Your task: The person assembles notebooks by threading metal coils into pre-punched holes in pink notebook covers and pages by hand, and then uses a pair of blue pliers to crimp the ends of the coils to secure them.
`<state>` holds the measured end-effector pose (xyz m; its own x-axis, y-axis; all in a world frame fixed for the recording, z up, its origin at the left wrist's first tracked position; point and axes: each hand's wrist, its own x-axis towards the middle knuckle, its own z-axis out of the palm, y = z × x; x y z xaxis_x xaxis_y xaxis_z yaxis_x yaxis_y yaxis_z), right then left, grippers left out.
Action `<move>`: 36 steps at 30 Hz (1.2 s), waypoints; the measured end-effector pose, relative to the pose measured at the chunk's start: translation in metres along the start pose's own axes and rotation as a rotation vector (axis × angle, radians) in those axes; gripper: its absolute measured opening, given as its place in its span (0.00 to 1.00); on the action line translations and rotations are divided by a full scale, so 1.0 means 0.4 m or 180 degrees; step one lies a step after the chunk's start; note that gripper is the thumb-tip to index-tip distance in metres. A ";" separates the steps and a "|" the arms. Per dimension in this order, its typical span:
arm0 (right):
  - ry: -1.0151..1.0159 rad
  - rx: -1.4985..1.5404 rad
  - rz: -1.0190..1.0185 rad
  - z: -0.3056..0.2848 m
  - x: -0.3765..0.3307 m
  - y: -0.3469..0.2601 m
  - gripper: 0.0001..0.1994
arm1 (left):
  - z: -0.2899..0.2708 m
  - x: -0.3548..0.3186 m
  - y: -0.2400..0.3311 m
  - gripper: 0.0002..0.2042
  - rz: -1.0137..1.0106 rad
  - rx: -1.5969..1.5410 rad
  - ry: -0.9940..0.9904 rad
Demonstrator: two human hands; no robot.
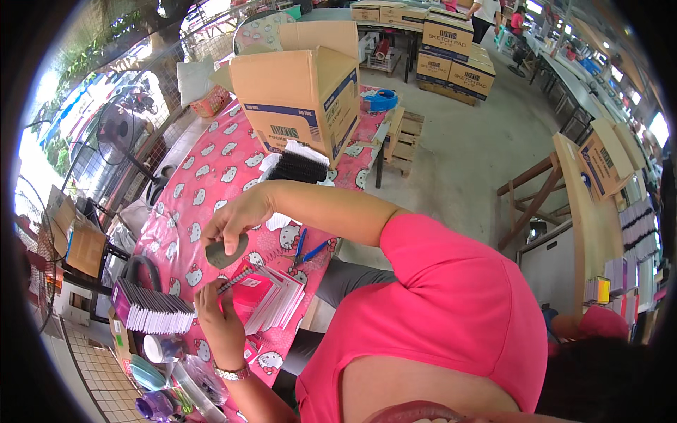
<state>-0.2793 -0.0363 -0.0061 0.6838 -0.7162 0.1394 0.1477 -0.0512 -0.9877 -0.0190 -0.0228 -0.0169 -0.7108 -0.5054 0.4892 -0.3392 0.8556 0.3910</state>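
Observation:
My right hand (236,215) reaches across the pink patterned table cover (204,173), fingers closed on a flat, dark grey, rounded piece (227,252) whose kind I cannot make out. Just below it, my left hand (216,310) pinches the spiral-bound edge of a pink notebook (247,283). Beside that notebook, a fanned stack of pink-covered notebooks (278,304) lies near the table edge. Blue-handled scissors (314,252) rest past the stack. A row of purple-covered notebooks (155,308) stands left of my left hand.
An open cardboard box (282,106) stands on the far table, with a black-edged bundle (300,167) in front. A blue tape roll (381,100) sits behind. Jars and a purple container (154,405) crowd the near left. A fan (121,130) stands left; more boxes (451,67) lie beyond.

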 end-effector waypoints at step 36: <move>0.0999 -0.4898 0.0230 0.144 0.001 -0.035 0.15 | 0.025 0.006 0.000 0.08 -0.0592 0.0257 0.0590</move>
<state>-0.2400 0.0042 0.0120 0.4580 -0.8488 0.2640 -0.8524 -0.5037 -0.1406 -0.0269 -0.0230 -0.0234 -0.5092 -0.6603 0.5521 -0.5067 0.7485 0.4279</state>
